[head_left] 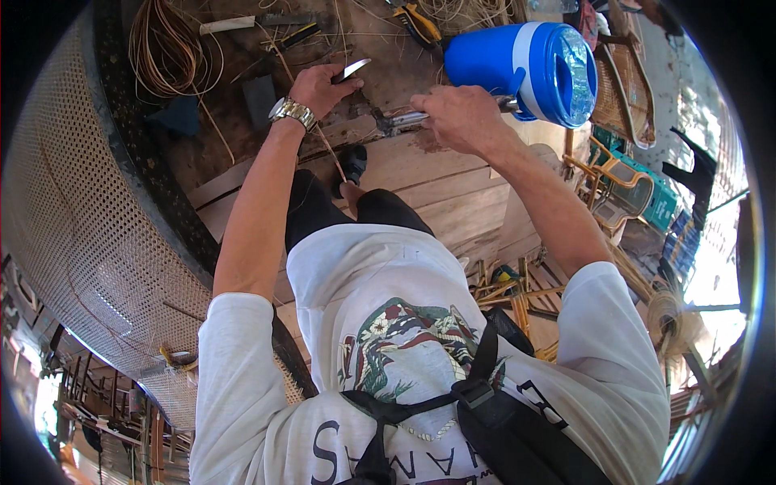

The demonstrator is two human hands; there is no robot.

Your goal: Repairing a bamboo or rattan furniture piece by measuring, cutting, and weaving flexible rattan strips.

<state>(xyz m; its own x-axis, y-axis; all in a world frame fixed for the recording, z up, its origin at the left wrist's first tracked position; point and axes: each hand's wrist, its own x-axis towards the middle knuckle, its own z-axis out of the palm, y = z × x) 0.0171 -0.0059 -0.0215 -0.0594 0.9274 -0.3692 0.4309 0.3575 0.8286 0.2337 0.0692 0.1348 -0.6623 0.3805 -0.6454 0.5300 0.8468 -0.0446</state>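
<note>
My left hand, with a metal watch on its wrist, is closed around a short shiny blade whose pointed end sticks out past the fingers. A thin cane strip runs behind this hand; I cannot tell whether the fingers touch it. To the right, my right hand is closed on a silver metal hand tool. The tool's long end points left over the work table, and its exact kind is partly hidden by the fingers.
A blue water jug lies beyond my right hand. Coiled cane, a yellow-and-black pliers and a dark-handled tool lie on the table. A large woven cane panel curves along my left. Cane pieces stand at right.
</note>
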